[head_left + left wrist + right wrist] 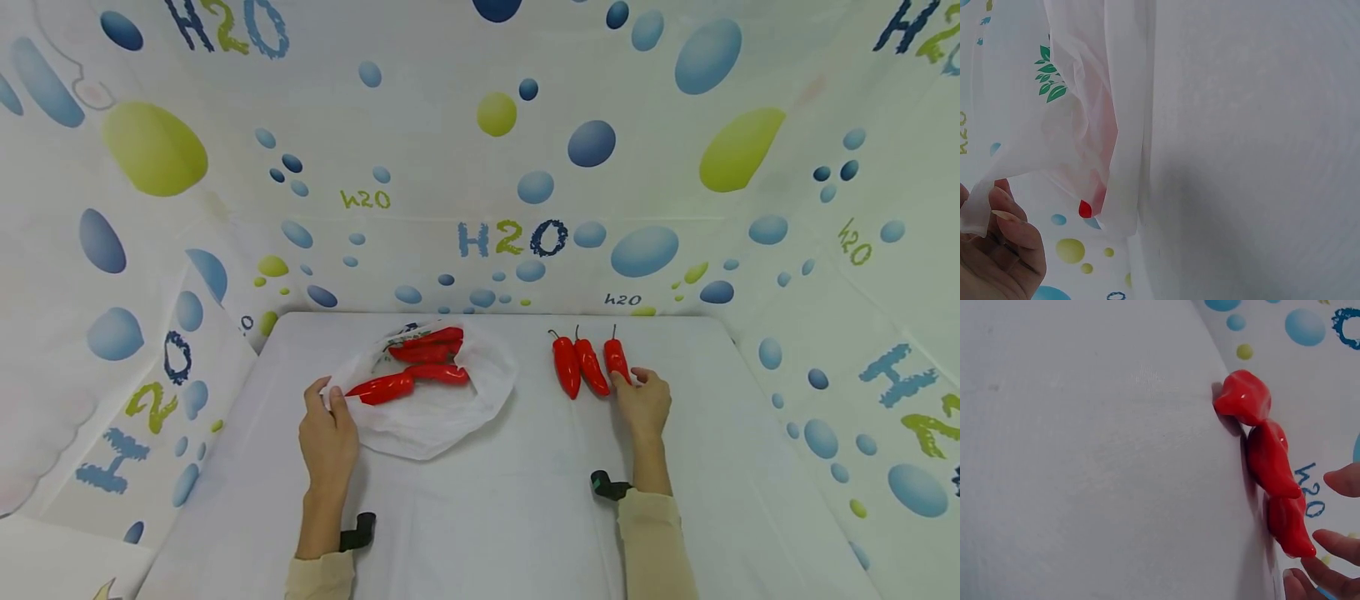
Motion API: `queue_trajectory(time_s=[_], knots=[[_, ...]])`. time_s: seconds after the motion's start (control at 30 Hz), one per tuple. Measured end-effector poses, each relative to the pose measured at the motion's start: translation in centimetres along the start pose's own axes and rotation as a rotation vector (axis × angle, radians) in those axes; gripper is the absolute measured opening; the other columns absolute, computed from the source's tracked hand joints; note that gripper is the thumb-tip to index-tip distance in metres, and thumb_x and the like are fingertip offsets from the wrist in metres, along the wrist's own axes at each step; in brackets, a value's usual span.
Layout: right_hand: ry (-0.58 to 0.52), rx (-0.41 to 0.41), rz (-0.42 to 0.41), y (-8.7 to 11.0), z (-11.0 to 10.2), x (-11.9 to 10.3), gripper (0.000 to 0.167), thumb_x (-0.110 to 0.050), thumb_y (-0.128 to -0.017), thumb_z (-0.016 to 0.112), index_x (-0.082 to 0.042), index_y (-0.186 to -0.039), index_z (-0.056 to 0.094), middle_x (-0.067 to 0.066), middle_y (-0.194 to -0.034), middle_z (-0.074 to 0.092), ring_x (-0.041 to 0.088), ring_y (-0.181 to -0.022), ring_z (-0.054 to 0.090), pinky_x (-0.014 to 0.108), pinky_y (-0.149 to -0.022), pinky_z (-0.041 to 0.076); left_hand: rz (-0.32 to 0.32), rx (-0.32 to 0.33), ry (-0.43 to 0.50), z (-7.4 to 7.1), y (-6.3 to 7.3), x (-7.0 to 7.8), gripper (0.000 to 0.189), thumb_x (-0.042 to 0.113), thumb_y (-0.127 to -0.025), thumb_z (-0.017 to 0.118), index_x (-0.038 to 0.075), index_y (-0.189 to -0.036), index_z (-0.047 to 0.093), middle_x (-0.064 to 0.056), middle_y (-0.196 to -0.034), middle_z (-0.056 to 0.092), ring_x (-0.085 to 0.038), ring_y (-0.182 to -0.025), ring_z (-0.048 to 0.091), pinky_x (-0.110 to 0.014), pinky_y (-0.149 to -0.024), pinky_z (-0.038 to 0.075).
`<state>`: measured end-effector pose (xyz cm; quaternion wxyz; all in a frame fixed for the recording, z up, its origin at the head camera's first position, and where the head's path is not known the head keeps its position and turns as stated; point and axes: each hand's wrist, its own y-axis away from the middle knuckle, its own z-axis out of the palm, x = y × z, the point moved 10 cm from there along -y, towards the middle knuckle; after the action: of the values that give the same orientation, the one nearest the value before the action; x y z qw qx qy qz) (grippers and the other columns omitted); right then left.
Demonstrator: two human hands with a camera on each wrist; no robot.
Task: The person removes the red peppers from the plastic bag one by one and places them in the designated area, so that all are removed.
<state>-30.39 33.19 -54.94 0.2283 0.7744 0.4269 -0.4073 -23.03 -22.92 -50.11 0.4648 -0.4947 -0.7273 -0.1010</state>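
The left hand (328, 435) pinched the bag (427, 437) at left — a tug could spill its peppers (386, 388); the right hand (644, 403) was spread.

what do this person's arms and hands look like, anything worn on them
The left hand and right hand are bare, with no gloves. Plain beige fabric sleeves end on the forearms, short of the hands. Each arm wears a small black angled device, one on the left, one on the right; no cables show.

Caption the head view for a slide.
Left hand pinches a white bag with red peppers; right hand at the rightmost pepper of a separate trio.
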Motion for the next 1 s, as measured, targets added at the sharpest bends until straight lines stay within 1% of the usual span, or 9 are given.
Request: queue_trajectory(time_s=[0.2,0.3,0.43,0.5,0.6,0.73,0.87,1.0], knots=[[-0.008,-0.039,0.03,0.2,0.1,-0.6,0.053,-0.034,-0.1,0.069,0.001,-0.139,0.062,0.025,-0.138,0.058,0.041,-0.121,0.056,0.054,-0.094,0.055,-0.011,-0.001,-0.002,-0.1,0.0,-0.1,0.045,0.032,-0.113,0.041,0.003,-0.146,0.047,-0.012,-0.073,0.053,-0.024,-0.059,0.042,-0.029,-0.055,0.041],[-0.016,-0.035,0.02,0.4,0.0,-1.5,0.052,-0.034,-0.1,0.069,-0.001,-0.139,0.063,0.024,-0.137,0.058,0.04,-0.123,0.055,0.054,-0.094,0.055,-0.014,-0.002,0.0,-0.1,-0.1,-0.1,0.045,0.032,-0.113,0.041,0.003,-0.146,0.047,-0.012,-0.074,0.055,-0.023,-0.06,0.043,-0.028,-0.057,0.042],[-0.014,-0.008,-0.039,0.6,0.0,-2.8,0.047,-0.03,-0.1,0.069,-0.001,-0.136,0.066,0.024,-0.135,0.06,0.039,-0.123,0.055,0.053,-0.092,0.056,-0.012,-0.001,0.003,-0.2,0.0,0.1,0.045,0.032,-0.113,0.041,0.002,-0.146,0.048,-0.013,-0.075,0.055,-0.023,-0.061,0.044,-0.029,-0.057,0.042],[-0.027,-0.001,-0.069,0.9,0.3,-3.5,0.044,-0.029,-0.1,0.07,-0.002,-0.134,0.068,0.023,-0.134,0.061,0.039,-0.123,0.056,0.053,-0.091,0.057,-0.009,-0.001,0.004,-0.2,0.0,0.2,0.044,0.031,-0.113,0.041,0.003,-0.146,0.048,-0.012,-0.075,0.054,-0.022,-0.061,0.043,-0.029,-0.056,0.042],[-0.058,-0.005,-0.119,1.6,0.8,-4.7,0.04,-0.027,-0.099,0.071,-0.004,-0.132,0.07,0.021,-0.134,0.063,0.038,-0.123,0.057,0.053,-0.092,0.057,-0.008,-0.005,0.005,-0.3,0.1,0.2,0.044,0.031,-0.113,0.042,0.003,-0.146,0.048,-0.012,-0.073,0.053,-0.022,-0.059,0.042,-0.028,-0.055,0.041],[-0.09,0.01,-0.219,2.9,1.4,-6.9,0.034,-0.024,-0.098,0.072,-0.004,-0.126,0.073,0.017,-0.127,0.066,0.037,-0.116,0.062,0.051,-0.091,0.058,-0.016,-0.008,0.008,-0.3,0.1,0.2,0.044,0.032,-0.113,0.043,0.004,-0.147,0.048,-0.011,-0.073,0.053,-0.021,-0.058,0.042,-0.026,-0.055,0.042],[-0.118,0.036,-0.316,4.0,2.0,-8.8,0.029,-0.022,-0.097,0.074,-0.005,-0.12,0.075,0.013,-0.118,0.071,0.032,-0.107,0.066,0.048,-0.086,0.059,-0.015,-0.008,0.012,-0.4,0.1,0.1,0.045,0.032,-0.113,0.042,0.003,-0.147,0.047,-0.012,-0.074,0.055,-0.021,-0.059,0.042,-0.026,-0.055,0.043],[-0.16,0.027,-0.401,5.2,2.7,-10.7,0.023,-0.019,-0.095,0.077,-0.006,-0.114,0.077,0.01,-0.113,0.073,0.026,-0.102,0.068,0.044,-0.083,0.059,-0.015,-0.009,0.01,-0.5,0.0,0.1,0.045,0.032,-0.113,0.042,0.003,-0.147,0.047,-0.012,-0.074,0.055,-0.021,-0.059,0.042,-0.026,-0.055,0.043]])
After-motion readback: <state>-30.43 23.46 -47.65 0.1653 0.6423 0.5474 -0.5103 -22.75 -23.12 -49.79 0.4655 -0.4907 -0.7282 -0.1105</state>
